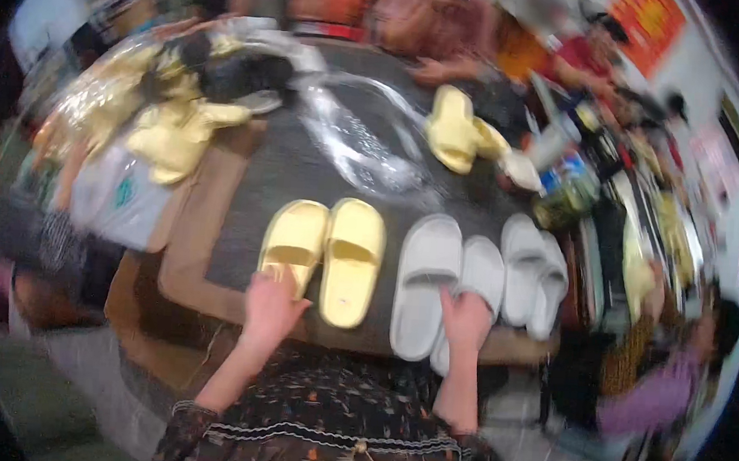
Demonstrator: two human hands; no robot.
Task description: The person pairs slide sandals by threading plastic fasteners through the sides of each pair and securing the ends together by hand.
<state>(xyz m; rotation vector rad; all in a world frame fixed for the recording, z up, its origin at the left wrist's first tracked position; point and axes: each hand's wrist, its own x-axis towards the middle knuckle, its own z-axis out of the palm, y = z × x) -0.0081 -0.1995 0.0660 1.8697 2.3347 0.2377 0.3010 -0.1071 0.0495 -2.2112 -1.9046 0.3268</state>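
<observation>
A pair of yellow slippers lies side by side at the table's near edge. My left hand grips the heel end of the left yellow slipper, thumb to the right side. Beside it, the right yellow slipper is untouched. To the right lie light grey slippers. My right hand is closed on the heel part of a grey slipper, its fingers partly blurred. The larger-looking grey slipper sits just left of that hand. Another grey pair rests farther right.
Clear plastic wrapping spreads over the dark tabletop. More yellow slippers lie at the far side. Bagged yellow slippers are heaped at the left. A jar and piled goods stand at right. Other people sit around the table.
</observation>
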